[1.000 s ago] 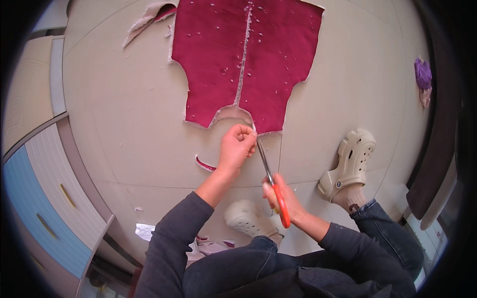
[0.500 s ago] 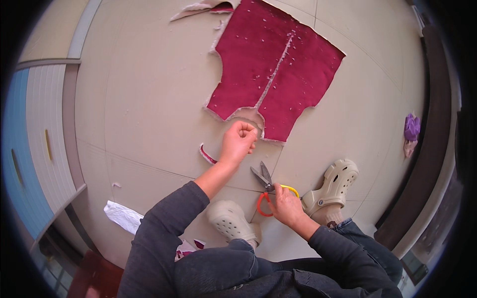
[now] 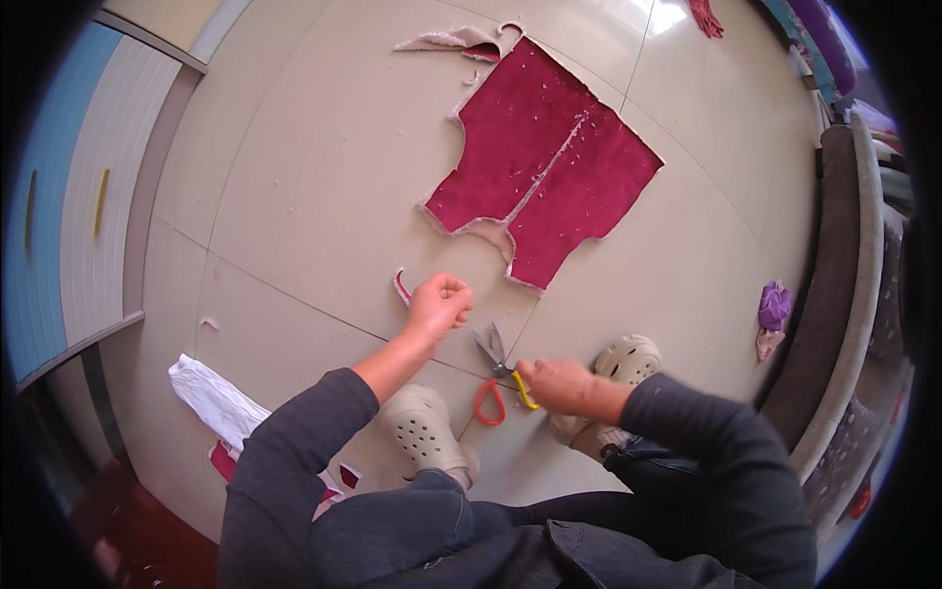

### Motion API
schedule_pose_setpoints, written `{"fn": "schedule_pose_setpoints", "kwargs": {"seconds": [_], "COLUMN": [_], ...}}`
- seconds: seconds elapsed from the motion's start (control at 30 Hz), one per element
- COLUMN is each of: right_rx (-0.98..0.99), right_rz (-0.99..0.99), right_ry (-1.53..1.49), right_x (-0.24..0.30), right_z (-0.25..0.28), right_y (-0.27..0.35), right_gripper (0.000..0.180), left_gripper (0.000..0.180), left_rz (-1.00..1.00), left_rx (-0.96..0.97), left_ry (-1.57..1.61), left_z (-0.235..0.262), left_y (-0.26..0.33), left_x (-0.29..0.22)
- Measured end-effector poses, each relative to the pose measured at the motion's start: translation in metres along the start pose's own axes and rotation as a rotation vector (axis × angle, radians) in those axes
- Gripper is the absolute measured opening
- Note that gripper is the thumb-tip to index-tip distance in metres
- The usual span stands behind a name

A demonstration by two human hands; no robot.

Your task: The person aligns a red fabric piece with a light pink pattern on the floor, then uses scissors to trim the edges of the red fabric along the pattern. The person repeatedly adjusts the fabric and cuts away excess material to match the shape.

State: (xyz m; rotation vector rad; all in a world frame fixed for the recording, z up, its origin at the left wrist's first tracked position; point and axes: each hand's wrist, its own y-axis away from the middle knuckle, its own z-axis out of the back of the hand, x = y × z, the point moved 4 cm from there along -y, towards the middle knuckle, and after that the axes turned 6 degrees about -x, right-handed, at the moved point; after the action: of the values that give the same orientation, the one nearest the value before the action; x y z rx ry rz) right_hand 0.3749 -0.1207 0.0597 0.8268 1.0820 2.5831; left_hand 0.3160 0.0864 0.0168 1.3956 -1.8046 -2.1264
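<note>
Resting on the floor tiles (image 3: 294,216), the scissors (image 3: 496,378) lie under the right hand (image 3: 559,385), which grips their yellow handle; the left hand (image 3: 439,302) is fisted near the crimson fabric piece (image 3: 549,167).

1. The right hand (image 3: 557,383) covers part of the scissors (image 3: 496,378), so its grip on the yellow handle loop cannot be told.
2. The left hand (image 3: 439,302) is curled shut; anything inside the fist is hidden.
3. The white cloth (image 3: 211,398) and red scraps (image 3: 224,459) disappear under the left sleeve.
4. The white specks on the red fabric (image 3: 549,167) are too small to identify.
5. A red item (image 3: 703,14) at the floor's far edge is cut off.
</note>
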Motion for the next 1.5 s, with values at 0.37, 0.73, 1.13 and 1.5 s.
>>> {"fn": "schedule_pose_setpoints", "kwargs": {"seconds": [0.37, 0.73, 1.13, 1.5], "right_rx": [-0.168, -1.074, -0.957, -0.862], "right_rz": [-0.040, -0.290, -0.196, -0.081], "right_ry": [0.377, -0.319, -0.509, -0.598], "right_x": [-0.135, -0.270, -0.320, -0.320], "right_z": [0.165, 0.236, 0.279, 0.282], "right_y": [0.036, -0.048, -0.138, -0.145], "right_gripper": [0.015, 0.012, 0.032, 0.029], "left_gripper": [0.022, 0.024, 0.037, 0.015], "left_rz": [-0.353, -0.220, -0.335, -0.276], "left_rx": [0.086, -0.446, -0.812, -0.879], "left_ry": [-0.770, 0.129, 0.073, 0.190], "left_z": [-0.009, -0.070, -0.117, -0.117], "left_y": [0.007, -0.035, -0.052, -0.059], "left_x": [-0.052, -0.037, -0.010, -0.011]}}
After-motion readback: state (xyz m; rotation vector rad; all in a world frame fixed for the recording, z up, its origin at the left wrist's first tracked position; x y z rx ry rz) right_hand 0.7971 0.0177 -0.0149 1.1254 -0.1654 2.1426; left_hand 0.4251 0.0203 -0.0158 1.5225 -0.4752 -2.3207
